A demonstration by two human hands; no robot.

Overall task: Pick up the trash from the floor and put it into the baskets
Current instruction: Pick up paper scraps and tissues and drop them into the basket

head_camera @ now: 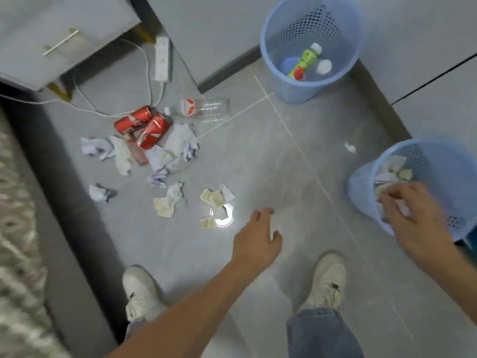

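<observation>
Crumpled paper scraps (pixel 165 161) littered a grey tiled floor (pixel 258 156). The left hand (pixel 258 239) hovered open and empty. The right hand (pixel 415 215) pinched white paper (pixel 402 205) over a blue plastic mesh basket (pixel 438 166).

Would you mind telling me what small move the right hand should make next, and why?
Probably open the right hand and drop its crumpled white paper: it sits over the near blue plastic mesh basket, which already holds paper scraps. The left hand is empty.

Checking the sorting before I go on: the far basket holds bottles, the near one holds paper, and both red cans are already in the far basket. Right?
Not quite. The head view shows both red cans still on the floor among the crumpled paper. The far basket does hold bottles, the near basket paper.
</observation>
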